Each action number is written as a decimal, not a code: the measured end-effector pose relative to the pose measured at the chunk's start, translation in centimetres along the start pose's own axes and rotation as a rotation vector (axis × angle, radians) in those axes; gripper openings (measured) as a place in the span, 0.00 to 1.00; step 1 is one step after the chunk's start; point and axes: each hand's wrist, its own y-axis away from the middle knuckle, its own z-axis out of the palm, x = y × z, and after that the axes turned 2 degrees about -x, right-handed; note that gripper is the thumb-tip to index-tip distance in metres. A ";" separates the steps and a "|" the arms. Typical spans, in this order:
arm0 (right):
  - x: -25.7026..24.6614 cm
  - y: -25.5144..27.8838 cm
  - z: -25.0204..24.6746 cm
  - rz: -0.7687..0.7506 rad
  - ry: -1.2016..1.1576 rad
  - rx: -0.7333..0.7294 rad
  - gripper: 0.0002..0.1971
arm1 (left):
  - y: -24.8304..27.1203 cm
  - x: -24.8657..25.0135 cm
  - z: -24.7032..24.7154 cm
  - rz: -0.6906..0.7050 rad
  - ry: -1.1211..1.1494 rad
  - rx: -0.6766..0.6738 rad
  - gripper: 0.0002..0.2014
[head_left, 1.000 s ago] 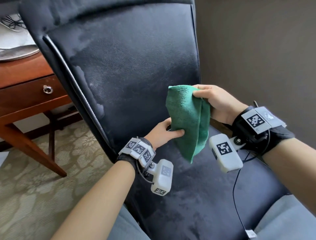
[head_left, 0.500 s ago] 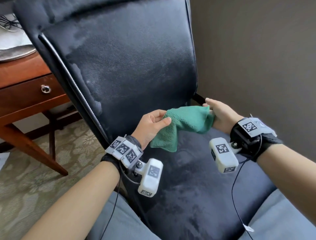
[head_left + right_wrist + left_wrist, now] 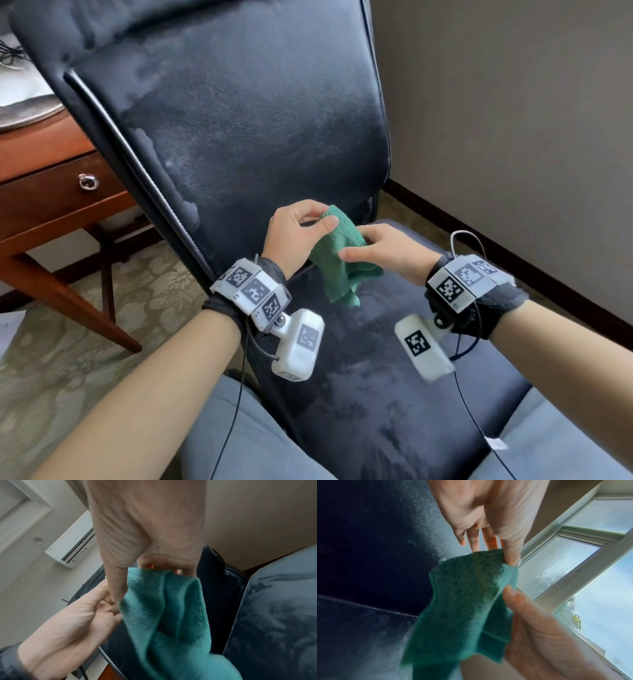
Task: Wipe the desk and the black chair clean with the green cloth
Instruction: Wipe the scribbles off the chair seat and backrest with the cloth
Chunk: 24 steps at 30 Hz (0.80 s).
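Head view: the green cloth [image 3: 339,257] hangs bunched between both hands above the rear of the black chair [image 3: 239,120] seat, just in front of the backrest. One second earlier it hung as a flat fold, raised in front of the backrest and pinched at the top by the right hand; half a second earlier it was lowered and stretched sideways between the hands. It is now gathered into a compact wad. The left hand [image 3: 294,236] pinches the upper corner between thumb and forefinger. The right hand [image 3: 387,250] grips the wad from the side, thumb lying along it, fingers behind. Left wrist view confirms the thumb [image 3: 513,555] pressed on the cloth [image 3: 462,608] edge. The cloth touches no surface.

Judgement: the cloth is being refolded to present a fresh face. The backrest shows streaks, so chair wiping appears under way. The bench [image 3: 44,161] stands beyond the chair's left edge; its condition cannot be assessed.
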 end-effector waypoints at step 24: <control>3.0 -9.7 3.0 -0.083 0.475 0.509 0.09 | 0.0 -6.1 -2.6 -0.336 -0.318 0.179 0.05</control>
